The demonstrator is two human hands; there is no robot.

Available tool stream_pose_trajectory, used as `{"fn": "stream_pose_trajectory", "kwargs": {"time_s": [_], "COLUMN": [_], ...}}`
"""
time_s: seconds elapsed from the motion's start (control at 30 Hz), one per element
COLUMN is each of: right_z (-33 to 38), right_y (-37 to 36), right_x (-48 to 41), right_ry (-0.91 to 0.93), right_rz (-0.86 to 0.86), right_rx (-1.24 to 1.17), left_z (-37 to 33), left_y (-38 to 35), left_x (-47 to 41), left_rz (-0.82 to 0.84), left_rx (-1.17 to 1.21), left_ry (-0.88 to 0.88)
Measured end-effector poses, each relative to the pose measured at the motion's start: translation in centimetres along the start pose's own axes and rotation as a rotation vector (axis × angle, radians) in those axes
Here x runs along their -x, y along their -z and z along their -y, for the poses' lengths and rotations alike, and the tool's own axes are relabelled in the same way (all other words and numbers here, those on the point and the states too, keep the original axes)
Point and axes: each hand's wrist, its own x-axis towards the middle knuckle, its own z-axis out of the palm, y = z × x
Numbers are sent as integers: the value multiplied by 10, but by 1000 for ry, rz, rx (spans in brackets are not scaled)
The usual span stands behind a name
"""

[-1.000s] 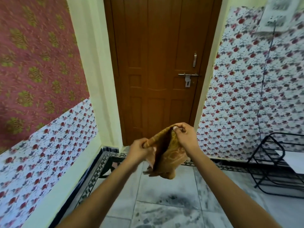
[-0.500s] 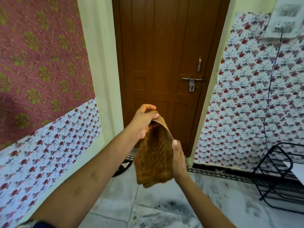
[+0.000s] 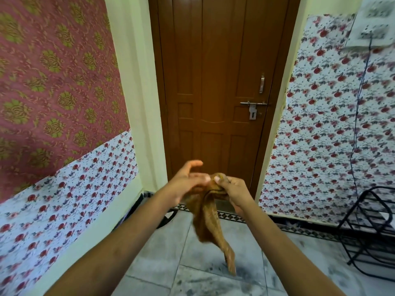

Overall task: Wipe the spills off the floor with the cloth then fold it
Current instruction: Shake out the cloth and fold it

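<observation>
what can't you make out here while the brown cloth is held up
Head view:
- Whether the left hand grips the brown patterned cloth pinched by the right hand: motion blur.
- Spills on the grey marble floor: arms and cloth cover part; dark marks unclear.
- Black metal rack: cut by the right edge.
- White switchboard: blurred.

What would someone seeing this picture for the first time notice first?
Probably the brown cloth dangling in the middle, pinched at its top by the right hand, while the left hand sits beside it with fingers lifted. Behind them stands a shut wooden door, flanked by maroon-and-gold wallpaper on the left and red-flowered wallpaper on the right.
</observation>
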Motion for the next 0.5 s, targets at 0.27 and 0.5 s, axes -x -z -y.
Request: {"fn": "stream_pose_trajectory", "kwargs": {"time_s": [0.27,0.5], "right_z": [-13,-16], "right_y": [-7,8], "right_x": [8,11], "right_ry": [-250,-337], "right_rz": [-31,27], "right_rx": [-303,-258], "left_z": [47,42], "left_y": [-25,-28], "left_x": [0,-3], "left_rz": [-208,-310], "left_rx": [-463,-470], "left_ry": [-271,-366]}}
